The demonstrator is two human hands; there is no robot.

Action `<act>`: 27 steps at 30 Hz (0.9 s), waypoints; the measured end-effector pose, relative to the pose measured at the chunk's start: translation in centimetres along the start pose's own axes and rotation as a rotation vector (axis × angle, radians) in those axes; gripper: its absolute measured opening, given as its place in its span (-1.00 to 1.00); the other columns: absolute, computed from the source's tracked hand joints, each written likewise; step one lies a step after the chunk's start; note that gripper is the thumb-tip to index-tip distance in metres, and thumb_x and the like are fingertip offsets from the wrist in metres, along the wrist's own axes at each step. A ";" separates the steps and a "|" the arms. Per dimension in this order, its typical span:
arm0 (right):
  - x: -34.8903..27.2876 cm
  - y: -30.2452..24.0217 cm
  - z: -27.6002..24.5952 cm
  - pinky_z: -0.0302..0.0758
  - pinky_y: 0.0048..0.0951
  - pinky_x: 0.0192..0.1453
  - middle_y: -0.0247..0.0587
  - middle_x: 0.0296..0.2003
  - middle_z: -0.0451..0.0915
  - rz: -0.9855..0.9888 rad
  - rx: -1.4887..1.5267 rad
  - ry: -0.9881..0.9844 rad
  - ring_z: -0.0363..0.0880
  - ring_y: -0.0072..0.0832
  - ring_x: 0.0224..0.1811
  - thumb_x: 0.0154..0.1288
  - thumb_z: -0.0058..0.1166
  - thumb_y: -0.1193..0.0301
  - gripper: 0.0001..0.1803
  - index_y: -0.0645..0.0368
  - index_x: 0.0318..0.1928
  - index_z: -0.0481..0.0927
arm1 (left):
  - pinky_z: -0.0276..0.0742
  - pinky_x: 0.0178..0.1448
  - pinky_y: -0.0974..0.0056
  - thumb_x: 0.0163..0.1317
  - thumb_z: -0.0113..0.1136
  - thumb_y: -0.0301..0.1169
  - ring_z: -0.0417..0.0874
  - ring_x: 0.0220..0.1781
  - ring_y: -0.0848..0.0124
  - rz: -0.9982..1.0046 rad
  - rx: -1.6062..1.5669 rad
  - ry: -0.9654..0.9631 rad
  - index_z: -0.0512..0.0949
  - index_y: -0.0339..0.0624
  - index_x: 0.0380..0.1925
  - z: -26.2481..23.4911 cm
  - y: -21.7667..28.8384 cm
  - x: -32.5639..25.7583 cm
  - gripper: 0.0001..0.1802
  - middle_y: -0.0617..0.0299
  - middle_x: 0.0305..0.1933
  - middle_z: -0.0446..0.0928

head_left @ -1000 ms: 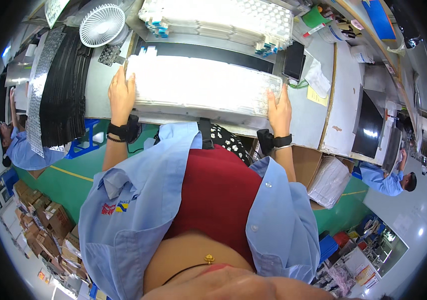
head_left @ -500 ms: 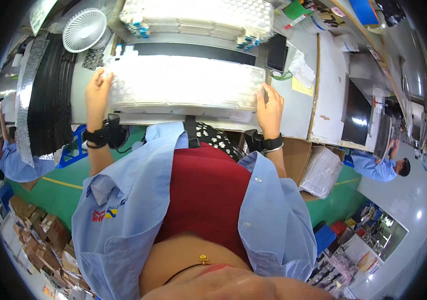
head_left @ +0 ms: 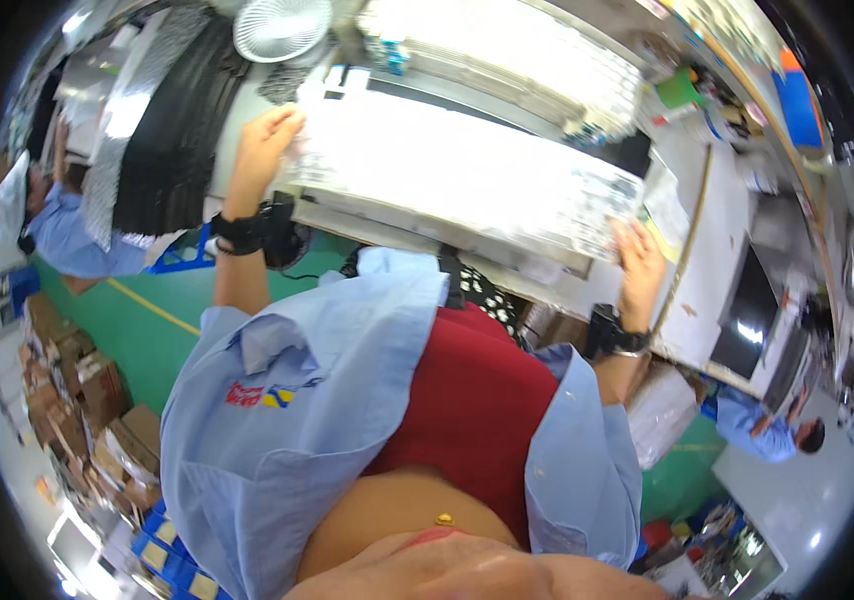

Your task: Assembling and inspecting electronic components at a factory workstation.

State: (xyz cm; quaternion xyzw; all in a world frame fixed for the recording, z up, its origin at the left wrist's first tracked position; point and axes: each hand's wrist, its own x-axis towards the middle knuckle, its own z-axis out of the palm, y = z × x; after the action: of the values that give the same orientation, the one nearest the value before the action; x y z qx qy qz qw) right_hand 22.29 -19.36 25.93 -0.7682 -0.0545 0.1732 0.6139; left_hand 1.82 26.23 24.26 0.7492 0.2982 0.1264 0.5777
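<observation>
Bench, one, pale: it is running across the upper part of the view, before the person. Stack of pale panels, one: it is lying on the far side of the bench. Bright panel, one, long, rectangular: it is spanning the bench's near part, before the stack; whether it is resting or being lifted, one cannot tell. Its long axis is running left to right on a slant, the left end pointing upper left, the right end pointing lower right. Black sheets, stacked: they are lying to the left. Left hand, one: its grip is clamping the panel's left end. Right hand, one: its grip is clamping the right end, near corner.
</observation>
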 end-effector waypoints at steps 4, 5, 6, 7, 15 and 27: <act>1.0 -1.0 -1.2 0.42 -0.68 -0.21 -0.11 -0.13 0.59 -0.031 0.038 -0.001 0.52 -0.65 -0.26 0.27 0.02 0.50 -0.60 0.39 0.10 0.35 | 0.37 -0.37 0.52 0.31 0.01 -0.37 0.44 -0.49 0.65 -0.089 -0.302 -0.052 0.53 -0.30 -0.17 0.6 2.3 -1.0 -0.76 0.38 -0.45 0.49; 1.2 -1.2 -1.1 0.37 -0.73 -0.26 -0.16 -0.13 0.60 -0.032 0.073 0.019 0.49 -0.70 -0.34 0.27 0.04 0.48 -0.58 0.36 0.12 0.34 | 0.41 -0.34 0.51 0.30 0.01 -0.37 0.46 -0.48 0.65 -0.112 -0.360 -0.108 0.54 -0.29 -0.19 0.4 2.5 -1.1 -0.77 0.39 -0.44 0.50; 1.3 -1.3 -1.3 0.36 -0.75 -0.30 -0.17 -0.13 0.61 -0.037 0.070 0.020 0.47 -0.73 -0.37 0.28 0.03 0.48 -0.59 0.35 0.11 0.35 | 0.43 -0.33 0.50 0.31 0.01 -0.36 0.46 -0.48 0.64 -0.113 -0.370 -0.097 0.54 -0.31 -0.19 0.6 3.0 -1.3 -0.76 0.39 -0.46 0.49; 1.4 -1.4 -1.3 0.36 -0.75 -0.30 -0.17 -0.13 0.61 -0.039 0.072 0.014 0.47 -0.73 -0.37 0.28 0.03 0.48 -0.59 0.35 0.11 0.35 | 0.43 -0.33 0.50 0.31 0.01 -0.36 0.46 -0.48 0.64 -0.111 -0.369 -0.090 0.54 -0.31 -0.19 0.5 3.4 -1.3 -0.76 0.39 -0.46 0.49; 0.8 -0.6 -0.3 0.38 -0.70 -0.26 -0.13 -0.13 0.60 -0.053 0.091 0.075 0.48 -0.69 -0.32 0.27 0.02 0.50 -0.63 0.34 0.08 0.37 | 0.47 -0.21 0.46 0.34 -0.05 -0.35 0.53 -0.39 0.58 -0.074 -0.351 -0.218 0.49 -0.34 -0.11 -1.9 3.8 0.2 -0.72 0.29 -0.37 0.53; -0.2 -0.1 -1.8 0.45 -0.65 -0.17 -0.09 -0.13 0.60 -0.036 0.152 0.046 0.54 -0.63 -0.24 0.28 0.02 0.52 -0.64 0.35 0.06 0.37 | 0.50 -0.17 0.43 0.35 -0.07 -0.33 0.56 -0.30 0.59 -0.019 -0.396 -0.393 0.49 -0.32 -0.10 -1.5 2.0 1.4 -0.71 0.26 -0.25 0.57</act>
State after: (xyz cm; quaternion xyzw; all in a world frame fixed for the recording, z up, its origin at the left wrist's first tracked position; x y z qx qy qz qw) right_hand 22.73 -21.10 26.40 -0.7221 -0.0411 0.1483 0.6744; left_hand 2.79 27.94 26.39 0.6291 0.1573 0.0290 0.7607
